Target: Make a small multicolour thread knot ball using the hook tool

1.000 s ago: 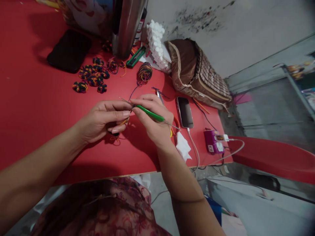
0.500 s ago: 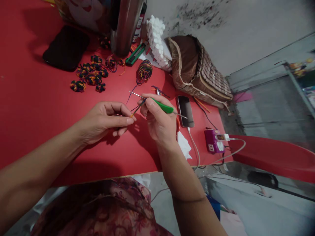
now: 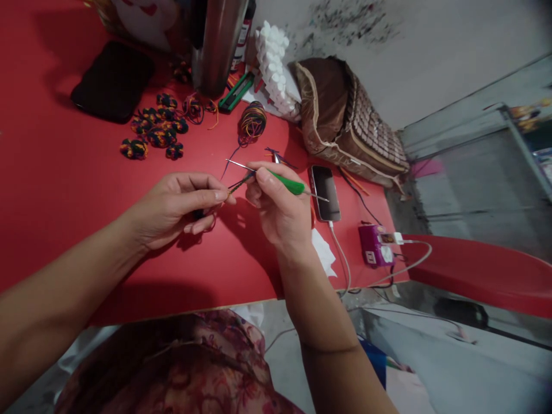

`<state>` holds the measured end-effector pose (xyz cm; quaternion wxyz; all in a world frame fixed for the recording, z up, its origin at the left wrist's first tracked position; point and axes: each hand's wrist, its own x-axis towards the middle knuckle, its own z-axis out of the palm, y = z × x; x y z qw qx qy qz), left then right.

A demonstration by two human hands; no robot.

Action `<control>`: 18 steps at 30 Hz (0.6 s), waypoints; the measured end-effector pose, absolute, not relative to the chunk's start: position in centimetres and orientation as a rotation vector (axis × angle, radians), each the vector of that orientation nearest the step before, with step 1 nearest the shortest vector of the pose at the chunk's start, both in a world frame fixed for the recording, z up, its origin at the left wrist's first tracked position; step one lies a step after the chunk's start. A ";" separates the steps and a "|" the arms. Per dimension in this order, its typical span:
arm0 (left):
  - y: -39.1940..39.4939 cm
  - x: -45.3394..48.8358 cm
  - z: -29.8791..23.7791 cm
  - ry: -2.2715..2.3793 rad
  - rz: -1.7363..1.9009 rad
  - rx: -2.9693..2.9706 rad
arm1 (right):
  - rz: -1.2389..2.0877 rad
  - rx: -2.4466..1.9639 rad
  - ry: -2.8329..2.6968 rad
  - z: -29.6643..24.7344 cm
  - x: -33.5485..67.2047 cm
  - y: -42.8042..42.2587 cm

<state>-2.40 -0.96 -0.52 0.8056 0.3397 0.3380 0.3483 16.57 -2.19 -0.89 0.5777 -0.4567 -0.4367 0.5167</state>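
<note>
My right hand (image 3: pixel 276 210) pinches a crochet hook with a green handle (image 3: pixel 284 182), its metal tip pointing left over the red table (image 3: pixel 64 172). My left hand (image 3: pixel 172 207) is closed in a pinch on a small multicoloured yarn piece (image 3: pixel 206 217), partly hidden under the fingers. A strand of yarn runs from between the two hands up to a multicoloured yarn ball (image 3: pixel 252 121). The hands sit almost touching at mid-table.
Several small crocheted pieces (image 3: pixel 157 129) lie at the back left beside a black pouch (image 3: pixel 112 80). A steel flask (image 3: pixel 215 46), a brown bag (image 3: pixel 345 123), a phone (image 3: pixel 325 192) on a cable, a purple charger (image 3: pixel 373 246) and a white tissue (image 3: pixel 321 253) surround the hands.
My right hand lifted the hook away from the left hand and up, drawing yarn out between them. The left hand stayed pinched on the yarn piece.
</note>
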 end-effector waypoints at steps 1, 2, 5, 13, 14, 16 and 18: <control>-1.0 -2.4 -0.5 0.726 0.743 0.722 | 1.211 -1.078 -1.020 -0.9 16.5 -2.2; -0.9 -2.4 -0.5 0.723 0.742 0.720 | 1.214 -1.079 -1.020 -0.9 16.5 -2.2; -0.9 -2.2 -0.3 0.712 0.762 0.729 | 1.209 -1.062 -1.034 -0.9 16.6 -2.3; -1.2 -2.3 -0.4 0.800 0.799 0.782 | 1.177 -1.046 -1.119 -0.8 16.8 -2.4; -1.2 -2.4 -0.5 0.808 0.799 0.788 | 1.178 -1.039 -1.120 -0.8 16.8 -2.3; -1.2 -2.5 -0.7 0.813 0.800 0.803 | 1.187 -1.008 -1.110 -0.9 16.7 -2.3; -1.2 -2.6 -0.9 0.802 0.791 0.828 | 1.191 -0.982 -1.102 -1.0 16.7 -2.2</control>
